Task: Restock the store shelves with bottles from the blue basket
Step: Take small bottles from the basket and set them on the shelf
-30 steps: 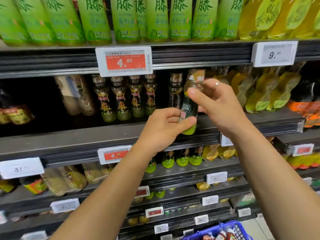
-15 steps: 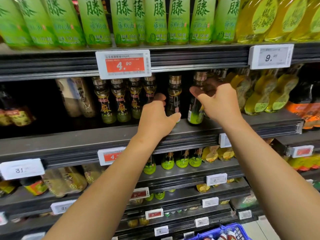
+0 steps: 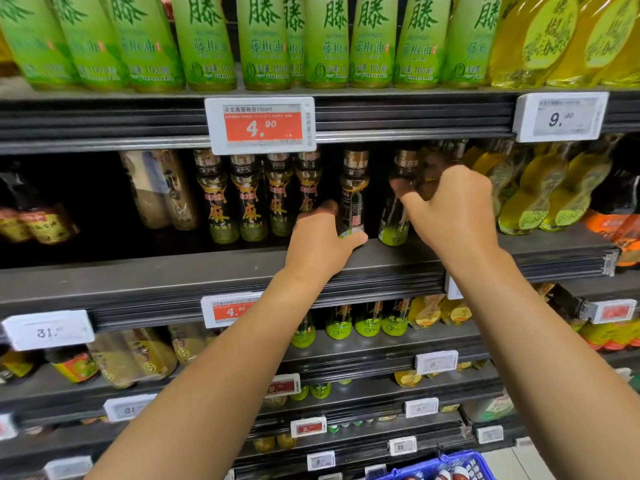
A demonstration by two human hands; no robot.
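- Two hands are up at the middle shelf (image 3: 242, 271), each on a small dark bottle with green at its foot
- The left hand (image 3: 320, 242) is curled round the base of one bottle (image 3: 353, 202); thumb in front, fingers reaching behind, a hold low down that would slide it without tipping
- The right hand (image 3: 453, 209) pinches the neighbouring bottle (image 3: 394, 220) high on its shoulder, fingers curled round the neck (the tips are partly hidden behind the glass)
- Both bottles stand upright near the shelf's front edge, apart from each other and just right of a row of four like bottles (image 3: 256, 202) under the red 4.90 tag (image 3: 259, 124)
- My guess is that they are being lined up with that row, labels forward, so the facing looks full
- The blue basket (image 3: 446, 467) sits at the bottom edge of view, with more caps showing inside, so restocking is likely not finished
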